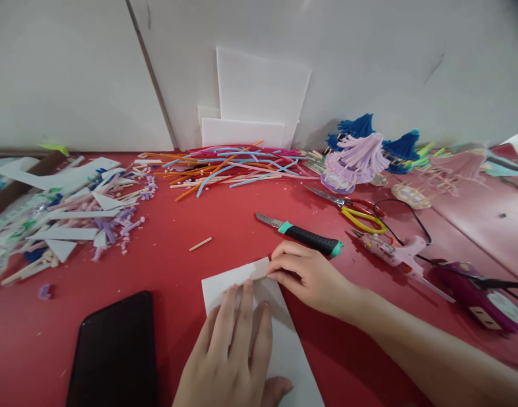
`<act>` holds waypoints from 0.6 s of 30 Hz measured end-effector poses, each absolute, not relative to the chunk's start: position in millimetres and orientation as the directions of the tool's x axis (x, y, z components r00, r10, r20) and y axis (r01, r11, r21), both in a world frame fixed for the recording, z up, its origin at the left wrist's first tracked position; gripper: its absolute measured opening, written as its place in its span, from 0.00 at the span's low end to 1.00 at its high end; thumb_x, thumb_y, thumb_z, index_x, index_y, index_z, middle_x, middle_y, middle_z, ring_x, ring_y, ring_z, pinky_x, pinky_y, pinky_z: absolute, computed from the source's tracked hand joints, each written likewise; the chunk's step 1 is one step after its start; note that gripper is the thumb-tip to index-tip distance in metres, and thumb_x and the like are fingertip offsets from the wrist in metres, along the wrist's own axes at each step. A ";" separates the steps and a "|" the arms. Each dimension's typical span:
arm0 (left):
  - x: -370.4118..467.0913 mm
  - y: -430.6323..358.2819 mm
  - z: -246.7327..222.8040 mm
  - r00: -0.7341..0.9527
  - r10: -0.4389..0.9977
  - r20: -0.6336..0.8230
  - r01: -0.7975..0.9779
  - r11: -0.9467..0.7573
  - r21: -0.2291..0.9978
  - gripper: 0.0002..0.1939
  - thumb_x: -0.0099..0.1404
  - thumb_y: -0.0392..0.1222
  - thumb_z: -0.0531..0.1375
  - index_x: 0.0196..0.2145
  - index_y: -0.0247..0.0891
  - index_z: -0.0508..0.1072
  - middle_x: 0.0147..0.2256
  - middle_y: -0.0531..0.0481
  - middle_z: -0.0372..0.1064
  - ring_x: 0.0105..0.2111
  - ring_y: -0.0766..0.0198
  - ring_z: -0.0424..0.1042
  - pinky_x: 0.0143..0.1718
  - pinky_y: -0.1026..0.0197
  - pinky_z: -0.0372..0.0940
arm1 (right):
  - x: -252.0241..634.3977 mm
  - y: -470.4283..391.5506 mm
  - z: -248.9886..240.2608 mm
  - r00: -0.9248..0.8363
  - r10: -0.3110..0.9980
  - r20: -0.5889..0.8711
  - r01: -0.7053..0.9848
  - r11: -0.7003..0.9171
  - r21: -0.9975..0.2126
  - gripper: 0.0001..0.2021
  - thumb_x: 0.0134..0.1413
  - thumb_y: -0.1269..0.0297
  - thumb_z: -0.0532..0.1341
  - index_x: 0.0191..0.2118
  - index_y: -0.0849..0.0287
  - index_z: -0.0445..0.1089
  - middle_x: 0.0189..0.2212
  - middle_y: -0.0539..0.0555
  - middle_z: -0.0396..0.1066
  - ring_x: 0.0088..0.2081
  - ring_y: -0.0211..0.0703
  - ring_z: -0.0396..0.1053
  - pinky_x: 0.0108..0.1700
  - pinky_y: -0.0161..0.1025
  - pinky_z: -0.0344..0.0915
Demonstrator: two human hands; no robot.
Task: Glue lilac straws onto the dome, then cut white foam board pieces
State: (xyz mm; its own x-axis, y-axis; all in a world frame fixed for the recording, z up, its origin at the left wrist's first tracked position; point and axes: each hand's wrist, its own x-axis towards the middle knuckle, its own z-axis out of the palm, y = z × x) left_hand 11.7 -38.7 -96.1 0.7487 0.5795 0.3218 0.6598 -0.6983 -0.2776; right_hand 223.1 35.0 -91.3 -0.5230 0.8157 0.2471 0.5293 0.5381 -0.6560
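A white foam board (pixel 299 362) lies on the red table under my hands. My left hand (pixel 231 345) rests flat on it with fingers stretched out, the fingertips pressing on a thin wooden stick (pixel 259 277) laid across the board's far end. At the stick's right end, my right hand (pixel 305 277) pinches it between thumb and fingers. Part of the stick is hidden beneath my left fingertips. Just beyond my right hand lies a craft knife (pixel 303 234) with a black and teal handle. A short piece of stick (pixel 200 244) lies beyond the board.
A black phone (pixel 115 350) lies at left, near a heap of scraps (pixel 85 209). Pipe cleaners (pixel 233 164) are spread at the back before white boards (pixel 261 93). Scissors (pixel 363 217), a pink glue gun (pixel 397 251), a purple power strip (pixel 486 294) and fuzzy roofed models (pixel 356 158) stand rightward.
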 end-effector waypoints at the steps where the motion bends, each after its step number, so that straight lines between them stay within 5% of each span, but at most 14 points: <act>1: 11.8 -38.5 -95.9 0.747 0.580 0.324 0.661 -0.697 -0.277 0.37 0.55 0.60 0.61 0.54 0.29 0.66 0.55 0.28 0.64 0.52 0.38 0.67 0.44 0.48 0.66 | 222.7 35.1 -91.1 -0.526 0.815 0.244 0.531 0.538 -0.655 0.07 0.58 0.74 0.57 0.36 0.59 0.71 0.35 0.53 0.69 0.37 0.39 0.68 0.42 0.37 0.66; 18: 21.5 -43.2 -97.6 0.727 0.614 0.307 0.684 -0.687 -0.245 0.29 0.65 0.54 0.52 0.55 0.28 0.63 0.54 0.30 0.65 0.53 0.42 0.66 0.49 0.50 0.61 | 220.7 31.1 -89.8 -0.499 0.837 0.225 0.527 0.499 -0.688 0.07 0.59 0.74 0.56 0.37 0.58 0.71 0.35 0.53 0.69 0.37 0.38 0.68 0.41 0.36 0.66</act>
